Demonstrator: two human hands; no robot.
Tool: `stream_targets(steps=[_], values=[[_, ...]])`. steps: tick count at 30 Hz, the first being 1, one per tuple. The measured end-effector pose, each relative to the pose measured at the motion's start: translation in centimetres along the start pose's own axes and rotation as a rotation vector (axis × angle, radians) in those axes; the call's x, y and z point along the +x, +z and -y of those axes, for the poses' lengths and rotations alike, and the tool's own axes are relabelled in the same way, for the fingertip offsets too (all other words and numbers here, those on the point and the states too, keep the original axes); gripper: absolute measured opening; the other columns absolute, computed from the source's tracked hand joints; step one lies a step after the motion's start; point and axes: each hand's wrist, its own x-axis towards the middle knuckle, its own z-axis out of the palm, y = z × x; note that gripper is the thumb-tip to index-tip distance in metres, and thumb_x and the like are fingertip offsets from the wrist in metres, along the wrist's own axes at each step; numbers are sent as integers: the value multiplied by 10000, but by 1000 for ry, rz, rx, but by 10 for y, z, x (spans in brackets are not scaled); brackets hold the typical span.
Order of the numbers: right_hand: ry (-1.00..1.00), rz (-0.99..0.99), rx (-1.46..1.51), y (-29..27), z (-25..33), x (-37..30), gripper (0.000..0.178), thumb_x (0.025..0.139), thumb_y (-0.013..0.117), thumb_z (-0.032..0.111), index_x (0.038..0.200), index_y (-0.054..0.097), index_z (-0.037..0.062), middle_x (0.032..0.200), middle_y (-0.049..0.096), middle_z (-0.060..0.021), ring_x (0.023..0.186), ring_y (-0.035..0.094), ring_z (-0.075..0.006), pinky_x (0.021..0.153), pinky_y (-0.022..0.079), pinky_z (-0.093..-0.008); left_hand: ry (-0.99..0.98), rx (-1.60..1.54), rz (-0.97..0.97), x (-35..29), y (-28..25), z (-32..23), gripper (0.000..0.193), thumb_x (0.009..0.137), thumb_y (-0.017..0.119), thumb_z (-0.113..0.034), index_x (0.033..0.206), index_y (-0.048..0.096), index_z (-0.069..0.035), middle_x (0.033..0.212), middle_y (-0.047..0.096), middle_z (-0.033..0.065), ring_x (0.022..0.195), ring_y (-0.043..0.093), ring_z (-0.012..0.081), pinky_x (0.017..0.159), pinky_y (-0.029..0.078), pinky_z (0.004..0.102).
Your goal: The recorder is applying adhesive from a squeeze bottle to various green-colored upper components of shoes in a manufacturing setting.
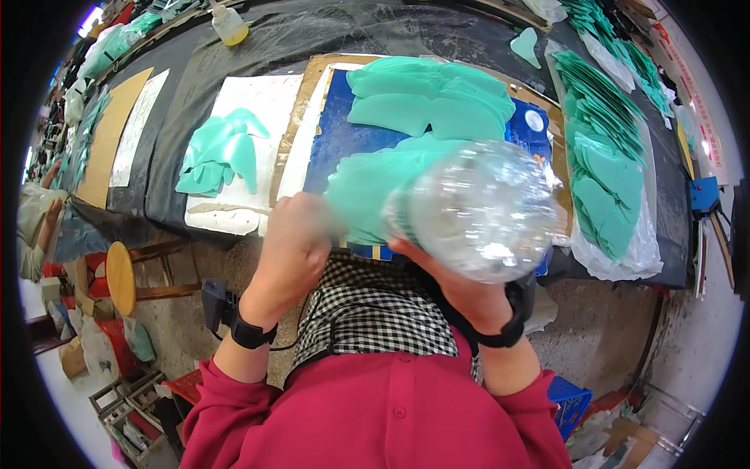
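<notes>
A large clear plastic bottle [488, 215], smeared by motion, is in my right hand [461, 289]. It tilts with its narrower end toward the left, and it hides most of that hand's fingers. To the left of it my left hand [295, 244] is closed in a fist, apart from the bottle. Its fingertips blur, so whatever they hold cannot be made out. Behind both hands lie green sheet pieces [371, 184], fanned out on a blue board [332, 144]. A thicker stack of green pieces [430, 94] sits farther back on the same board.
More green pieces [223, 152] rest on white paper [269, 98] at the left. Rows of them [601, 141] lie on plastic at the right. A small bottle of yellow liquid [230, 27] stands at the back. A wooden stool [121, 279] is below the table's left side; another person's hand [53, 209] shows far left.
</notes>
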Motion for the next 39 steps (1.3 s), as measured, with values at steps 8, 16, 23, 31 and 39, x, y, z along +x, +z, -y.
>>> stream_targets(steps=[8, 16, 23, 31, 39], values=[[15, 306, 284, 30, 29, 17, 562, 781, 870, 70, 1303, 663, 32, 1238, 732, -172, 1081, 730, -362, 930, 590, -398, -220, -214, -141, -14, -26, 19, 137, 870, 647, -37, 973, 737, -52, 1081, 649, 129, 1070, 604, 324, 968, 478, 401], [330, -100, 49, -75, -17, 29, 420, 871, 835, -40, 1265, 691, -30, 1194, 744, -134, 1071, 726, -197, 948, 603, -350, -257, -113, -181, 6, -62, 27, 139, 904, 645, -14, 1033, 695, -19, 1151, 647, 80, 1150, 607, 226, 1058, 425, 355], [26, 269, 215, -20, 14, 51, 582, 806, 891, 57, 1333, 646, 20, 1211, 753, -127, 1106, 735, -266, 946, 580, -418, 3, 38, -194, 75, -32, -2, 255, 866, 683, -75, 1119, 714, -74, 1214, 637, 125, 1207, 575, 323, 1063, 448, 415], [339, -188, 227, -109, -79, 80, 512, 870, 860, 33, 1318, 618, -12, 1228, 739, -109, 1088, 722, -193, 957, 589, -350, 55, 218, -103, 138, -5, -5, 435, 867, 786, -198, 1277, 675, -107, 1333, 607, 134, 1307, 533, 354, 1142, 394, 456], [-110, 177, -180, -80, -34, 28, 514, 807, 900, 96, 1269, 691, 15, 1180, 754, -99, 1092, 706, -206, 963, 560, -384, 196, 349, -60, 193, 51, -11, 749, 796, 831, -361, 1473, 579, -161, 1474, 514, 180, 1371, 469, 408, 1161, 364, 528]])
